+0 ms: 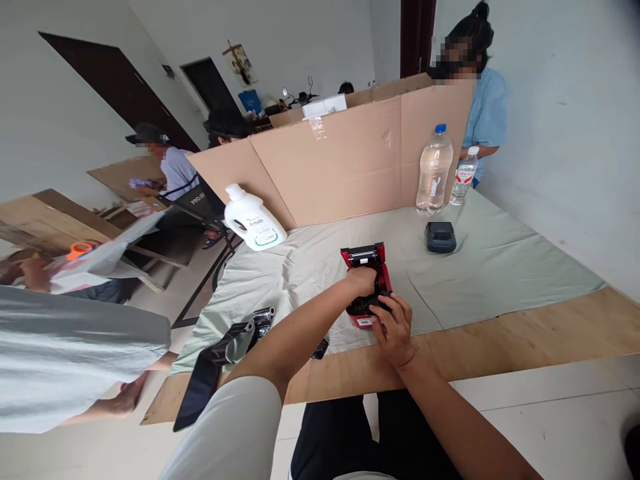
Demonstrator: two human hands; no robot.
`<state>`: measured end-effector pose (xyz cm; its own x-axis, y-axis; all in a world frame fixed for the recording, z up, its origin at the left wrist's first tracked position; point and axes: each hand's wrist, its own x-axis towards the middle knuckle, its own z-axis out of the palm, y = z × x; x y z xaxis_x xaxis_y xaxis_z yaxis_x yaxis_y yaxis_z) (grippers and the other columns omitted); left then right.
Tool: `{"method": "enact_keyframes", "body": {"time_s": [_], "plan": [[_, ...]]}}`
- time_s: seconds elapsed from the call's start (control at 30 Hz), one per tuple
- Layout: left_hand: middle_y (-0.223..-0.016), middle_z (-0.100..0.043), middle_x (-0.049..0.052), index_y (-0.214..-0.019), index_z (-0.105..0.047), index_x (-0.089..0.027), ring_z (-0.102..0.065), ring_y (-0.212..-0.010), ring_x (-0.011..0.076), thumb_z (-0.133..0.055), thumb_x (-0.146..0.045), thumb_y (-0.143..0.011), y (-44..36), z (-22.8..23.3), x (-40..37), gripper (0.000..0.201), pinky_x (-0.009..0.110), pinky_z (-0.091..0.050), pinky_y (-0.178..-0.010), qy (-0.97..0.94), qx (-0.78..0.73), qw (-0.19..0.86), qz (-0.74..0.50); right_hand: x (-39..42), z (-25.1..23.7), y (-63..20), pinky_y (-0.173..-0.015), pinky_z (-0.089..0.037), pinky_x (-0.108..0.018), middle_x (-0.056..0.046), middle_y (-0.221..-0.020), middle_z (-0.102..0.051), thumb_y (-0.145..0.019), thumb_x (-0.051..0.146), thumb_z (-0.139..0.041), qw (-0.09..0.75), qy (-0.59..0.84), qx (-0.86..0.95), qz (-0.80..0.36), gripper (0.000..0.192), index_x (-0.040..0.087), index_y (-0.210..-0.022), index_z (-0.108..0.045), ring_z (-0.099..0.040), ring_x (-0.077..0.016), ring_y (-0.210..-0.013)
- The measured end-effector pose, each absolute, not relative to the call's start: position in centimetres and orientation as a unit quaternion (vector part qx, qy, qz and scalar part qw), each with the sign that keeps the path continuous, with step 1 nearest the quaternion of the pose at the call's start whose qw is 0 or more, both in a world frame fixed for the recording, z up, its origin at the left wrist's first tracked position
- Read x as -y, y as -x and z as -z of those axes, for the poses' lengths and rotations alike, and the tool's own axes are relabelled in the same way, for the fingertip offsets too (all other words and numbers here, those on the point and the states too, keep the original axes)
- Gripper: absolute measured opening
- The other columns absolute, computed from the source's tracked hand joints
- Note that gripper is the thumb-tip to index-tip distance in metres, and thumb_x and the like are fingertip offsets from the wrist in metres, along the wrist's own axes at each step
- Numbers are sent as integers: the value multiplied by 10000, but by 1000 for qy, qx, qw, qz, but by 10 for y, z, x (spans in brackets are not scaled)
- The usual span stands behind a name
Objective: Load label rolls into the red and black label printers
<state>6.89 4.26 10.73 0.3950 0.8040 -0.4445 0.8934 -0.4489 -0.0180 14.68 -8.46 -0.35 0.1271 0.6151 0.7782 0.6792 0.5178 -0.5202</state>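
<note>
A red and black label printer (pixel 365 321) sits on the cloth in front of me, its lid raised at the far side. My left hand (pixel 362 280) reaches down into its body; the fingers are hidden inside. At the near right corner, my right hand (pixel 393 327) has its fingers bent over a black part of the printer. Left of it, shiny black rolls of ribbon or film (pixel 263 320) lie near the table edge. A small black wrapped item (pixel 321 349) lies partly behind my left forearm.
A black tablet-like panel (pixel 197 397) overhangs the front left edge. A white jug (pixel 255 220), a large water bottle (pixel 434 173), a smaller bottle (pixel 465 179) and a small black device (pixel 441 237) stand farther back. A cardboard partition (pixel 340 167) bounds the table; people are nearby.
</note>
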Motion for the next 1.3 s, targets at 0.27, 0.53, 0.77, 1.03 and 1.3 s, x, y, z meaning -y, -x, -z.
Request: {"method": "enact_keyframes", "body": {"time_s": [0.27,0.53,0.77,1.03,1.3], "plan": [[-1080,-665,161,-1018,-689,-144,-629,-1001,285,-676,-227,-725,-65,-110,-41,305,322,-497,-828,-847,-490,78,192,84,3,-146,-986,-395,-432,-26,-1082,-665,-871,208,-536,568,487,662,54,214,272,-1028,-667,-499,-237,-1173],[-1199,-627,137,-1171,-641,-150,-585,-1109,269,-552,-249,-834,-45,-104,-40,362,332,-460,-927,-888,-438,90,111,86,-2,-145,-980,-396,-396,-38,-1045,-670,-884,192,-539,574,473,663,85,179,242,-988,-676,-507,-224,-1146],[-975,-698,41,-962,-685,-165,-643,-916,154,-394,-11,-790,-19,-128,-28,372,274,-499,-881,-883,-406,142,-186,88,-2,-143,-955,-386,-384,-33,-978,-668,-873,187,-544,576,459,668,109,173,252,-963,-678,-528,-211,-1091],[-1298,-555,118,-1272,-533,-144,-447,-1246,256,-421,-254,-933,-4,-108,-35,373,457,-337,-1073,-865,-416,24,-280,93,-4,-143,-937,-386,-393,-32,-894,-654,-860,231,-572,586,428,676,127,107,240,-916,-663,-539,-206,-1011],[-1208,-598,102,-1199,-582,-165,-498,-1117,236,-352,-234,-954,1,-88,14,343,442,-383,-998,-865,-386,-1,-322,94,-5,-143,-931,-378,-410,-36,-883,-652,-859,265,-577,587,422,681,114,94,231,-902,-654,-541,-216,-1001]]}}
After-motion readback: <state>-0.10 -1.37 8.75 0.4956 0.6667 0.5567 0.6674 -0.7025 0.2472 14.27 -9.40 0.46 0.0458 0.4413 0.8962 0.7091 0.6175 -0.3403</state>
